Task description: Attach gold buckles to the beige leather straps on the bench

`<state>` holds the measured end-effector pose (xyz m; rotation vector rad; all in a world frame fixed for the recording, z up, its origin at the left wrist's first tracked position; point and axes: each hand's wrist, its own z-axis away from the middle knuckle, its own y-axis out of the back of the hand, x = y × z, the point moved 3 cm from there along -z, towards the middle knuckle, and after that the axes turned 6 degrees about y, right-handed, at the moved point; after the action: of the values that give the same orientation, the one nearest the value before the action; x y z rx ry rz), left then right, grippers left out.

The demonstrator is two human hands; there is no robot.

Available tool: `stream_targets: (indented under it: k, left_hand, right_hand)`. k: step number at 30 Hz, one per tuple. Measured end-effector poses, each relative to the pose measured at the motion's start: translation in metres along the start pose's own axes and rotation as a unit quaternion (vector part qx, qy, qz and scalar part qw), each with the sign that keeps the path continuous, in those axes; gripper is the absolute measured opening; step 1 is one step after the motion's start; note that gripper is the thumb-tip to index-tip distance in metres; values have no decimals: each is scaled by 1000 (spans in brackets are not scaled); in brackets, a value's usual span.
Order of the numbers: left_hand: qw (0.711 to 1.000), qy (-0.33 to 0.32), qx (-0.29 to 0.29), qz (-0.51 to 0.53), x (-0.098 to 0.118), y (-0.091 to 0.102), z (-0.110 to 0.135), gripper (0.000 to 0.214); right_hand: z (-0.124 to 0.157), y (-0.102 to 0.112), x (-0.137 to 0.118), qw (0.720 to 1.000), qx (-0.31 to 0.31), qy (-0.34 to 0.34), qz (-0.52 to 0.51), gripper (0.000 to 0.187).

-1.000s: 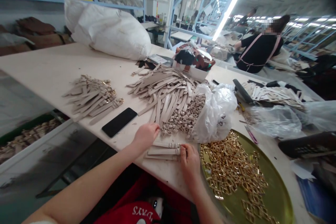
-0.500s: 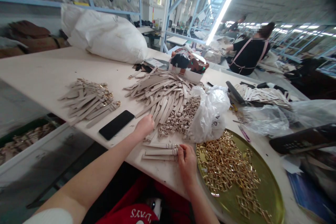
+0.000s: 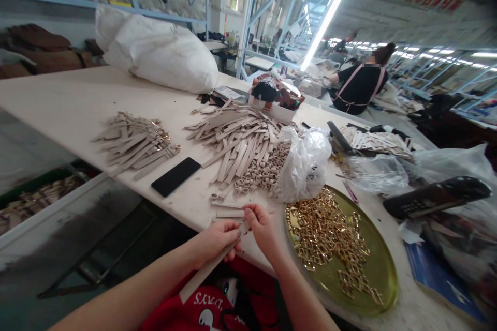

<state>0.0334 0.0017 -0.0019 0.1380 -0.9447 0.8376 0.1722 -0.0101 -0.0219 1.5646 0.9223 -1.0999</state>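
My left hand [image 3: 222,240] is closed around a flat beige strap [image 3: 200,279], which slants down toward my lap. At the strap's upper end, the fingers of my right hand [image 3: 261,223] are pinched together; whether they also hold a small loop is hidden. Other straps [image 3: 228,213] lie side by side at the table edge, partly behind my hands. Beyond them sit a heap of small beige loops [image 3: 264,173] and a big fanned pile of loose straps [image 3: 240,139]. To the right, a round gold tray [image 3: 382,248] carries many gold metal buckles [image 3: 330,230].
A black phone [image 3: 176,176] lies left of the loops, near a pile of straps with gold buckles [image 3: 135,142]. A clear plastic bag [image 3: 306,160] leans by the tray. Further back are a white sack [image 3: 155,51], a filled box [image 3: 275,106] and a person [image 3: 359,85].
My left hand has drawn back from the strap pile toward me, now with a strap in it. My right hand has lifted off the straps at the edge and met it.
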Motion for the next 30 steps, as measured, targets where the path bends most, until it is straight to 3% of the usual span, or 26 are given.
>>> stream_targets:
  k: [2,6,10,15,17,19,20,22,24,27,30]
  left_hand:
    - [999,-3,32,38,5,4,-7,16]
    - [994,-5,69,90,13,13,-17,13]
    - [990,16,83,114,19,21,-22,19]
    - [991,23,78,106,23,30,-30,21]
    - [994,2,79,80,22,33,-36,19]
    - [995,-36,84,35,20,36,-42,17]
    - [994,-56,90,7,19,37,-44,16]
    - [989,-86,107,-55,18,39,-46,21]
    - [981,-98,126,-113,18,39,-43,27]
    - [966,-111,157,-172,22,39,-33,28]
    - [959,-128,165,-193,24,35,-22,26]
  right_hand:
    - [-14,3,-2,992,8,46,114,26]
    - [-56,9,4,926,-7,114,360,16]
    - [-86,1,18,914,-46,108,389,13]
    - [-90,1,21,920,-61,102,375,12]
    - [-84,7,19,952,-45,62,295,7]
    - [-74,12,19,994,-21,-22,102,9]
    - [-67,12,20,997,-14,-72,-19,17]
    - [-54,10,20,964,-13,-157,-213,28]
    - [-43,8,19,926,-6,-211,-313,29]
    - [-31,10,16,895,24,-241,-375,25]
    - [-23,12,11,889,23,-236,-391,23]
